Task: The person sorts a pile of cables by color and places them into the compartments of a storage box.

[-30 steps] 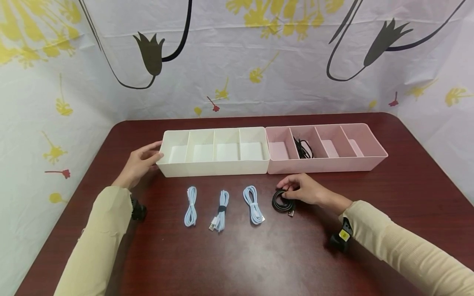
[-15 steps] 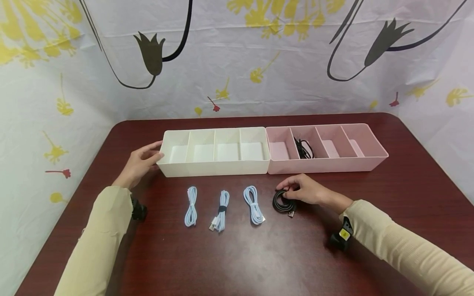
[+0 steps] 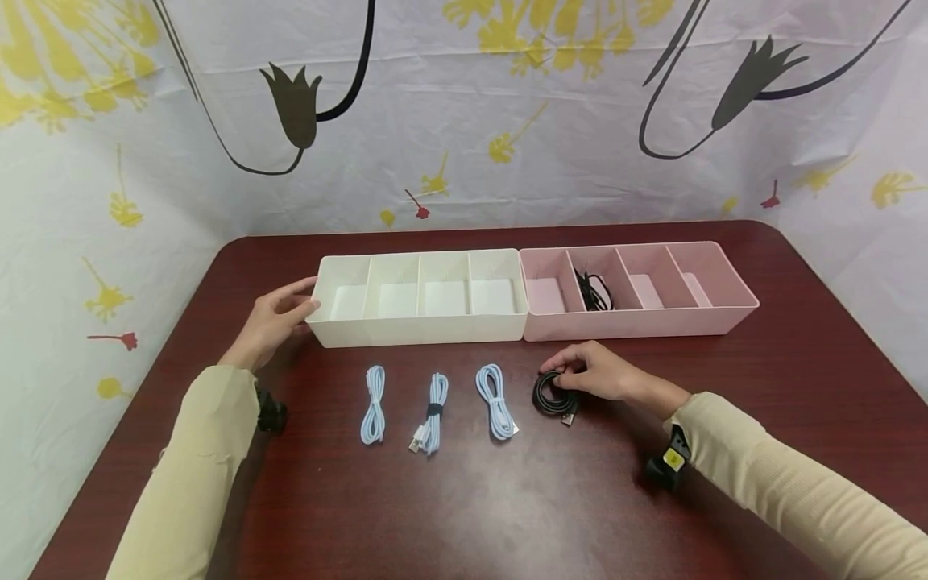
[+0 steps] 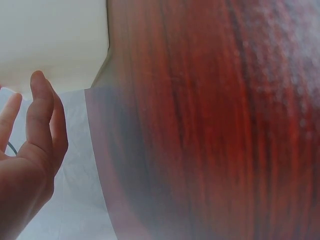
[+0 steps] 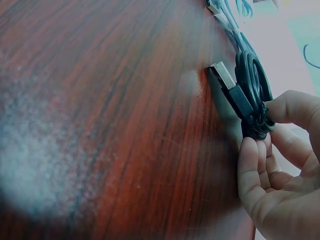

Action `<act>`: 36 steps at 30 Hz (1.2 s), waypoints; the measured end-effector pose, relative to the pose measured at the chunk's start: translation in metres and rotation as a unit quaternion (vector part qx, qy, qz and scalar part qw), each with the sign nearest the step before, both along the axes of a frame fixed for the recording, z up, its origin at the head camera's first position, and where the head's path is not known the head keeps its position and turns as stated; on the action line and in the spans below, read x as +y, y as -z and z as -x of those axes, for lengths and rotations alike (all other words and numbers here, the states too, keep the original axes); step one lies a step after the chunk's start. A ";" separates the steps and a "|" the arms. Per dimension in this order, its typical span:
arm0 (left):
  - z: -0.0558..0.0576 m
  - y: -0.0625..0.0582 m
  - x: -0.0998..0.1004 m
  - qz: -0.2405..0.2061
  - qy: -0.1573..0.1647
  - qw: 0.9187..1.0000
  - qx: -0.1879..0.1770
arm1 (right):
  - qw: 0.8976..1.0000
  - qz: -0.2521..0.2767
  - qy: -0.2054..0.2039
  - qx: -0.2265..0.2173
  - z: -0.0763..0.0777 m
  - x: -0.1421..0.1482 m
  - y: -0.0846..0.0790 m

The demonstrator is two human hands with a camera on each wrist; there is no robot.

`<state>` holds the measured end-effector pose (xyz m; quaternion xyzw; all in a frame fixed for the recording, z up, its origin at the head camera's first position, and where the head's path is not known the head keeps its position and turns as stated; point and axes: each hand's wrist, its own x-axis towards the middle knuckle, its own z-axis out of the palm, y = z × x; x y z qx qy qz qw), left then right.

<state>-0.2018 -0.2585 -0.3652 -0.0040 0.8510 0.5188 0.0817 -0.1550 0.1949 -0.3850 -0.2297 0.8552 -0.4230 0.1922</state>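
At the left end of the white divided organizer box (image 3: 418, 332), my left hand (image 3: 270, 321) touches the box's side with its fingers loosely bent. The left wrist view shows that hand's fingertips (image 4: 38, 80) against the pale wall. My right hand (image 3: 594, 372) pinches a coiled black USB cable (image 3: 548, 395) in front of the pink box. Its metal plug (image 5: 223, 76) sticks out of the coil in the right wrist view. Left of the black cable lie three light blue cables: one bundled (image 3: 373, 405), one with a dark strap (image 3: 435, 409), one looped (image 3: 495, 403).
The pink divided box (image 3: 638, 325) stands against the white box's right end. Inside its second compartment sits another black cable (image 3: 594, 292). Both boxes stand near the far part of the dark red table (image 3: 464, 515), before a patterned white cloth (image 3: 551, 161).
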 end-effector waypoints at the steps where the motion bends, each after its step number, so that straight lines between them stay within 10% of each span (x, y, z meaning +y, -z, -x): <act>1: 0.000 0.000 0.000 0.001 -0.001 1.000 0.000 | 1.000 0.000 0.000 0.000 0.000 0.000 0.000; 36: 0.001 0.000 -0.001 0.001 0.004 1.000 0.002 | 0.998 0.050 0.033 0.013 -0.004 -0.002 -0.001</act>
